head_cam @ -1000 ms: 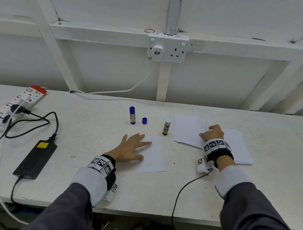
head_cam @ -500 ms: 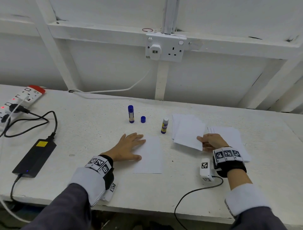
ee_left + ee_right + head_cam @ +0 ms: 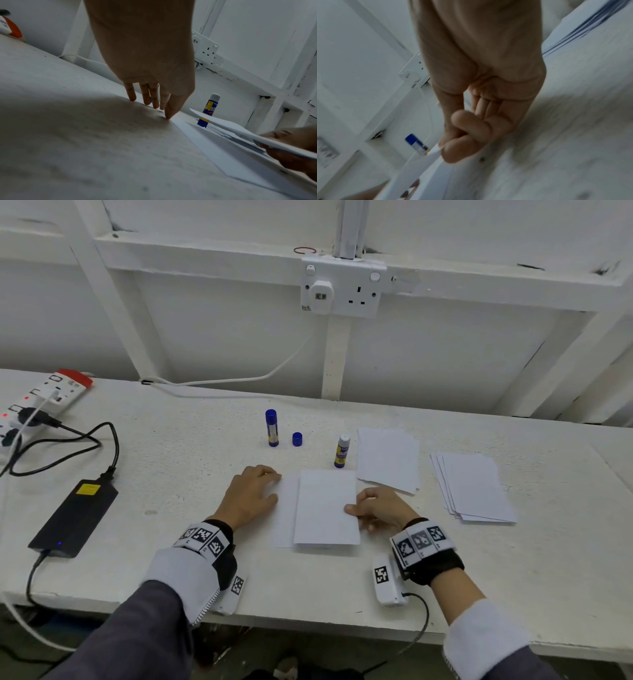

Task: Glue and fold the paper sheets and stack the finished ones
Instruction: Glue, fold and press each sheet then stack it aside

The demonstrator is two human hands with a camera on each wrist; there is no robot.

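Observation:
A white sheet (image 3: 284,515) lies flat on the table in front of me. My left hand (image 3: 269,484) rests on its left edge, fingers straight, tips down (image 3: 154,104). My right hand (image 3: 354,510) pinches the right edge of a second white sheet (image 3: 325,508) between thumb and forefinger (image 3: 452,152). That sheet hovers just above the flat one (image 3: 240,131) and covers most of it. An uncapped glue stick (image 3: 342,451) stands just behind the sheets. A loose pile of sheets (image 3: 388,460) lies at right, and a fanned stack (image 3: 474,487) lies farther right.
A capped blue glue stick (image 3: 271,428) and a loose blue cap (image 3: 297,439) stand behind my left hand. A black power adapter (image 3: 75,515) with cables and a power strip (image 3: 51,395) occupy the table's left. A wall socket (image 3: 342,289) is on the wall behind.
My right hand has lifted a sheet from the pile at right and carried it leftward over the sheet in front of me. The left hand stays at that sheet's left edge.

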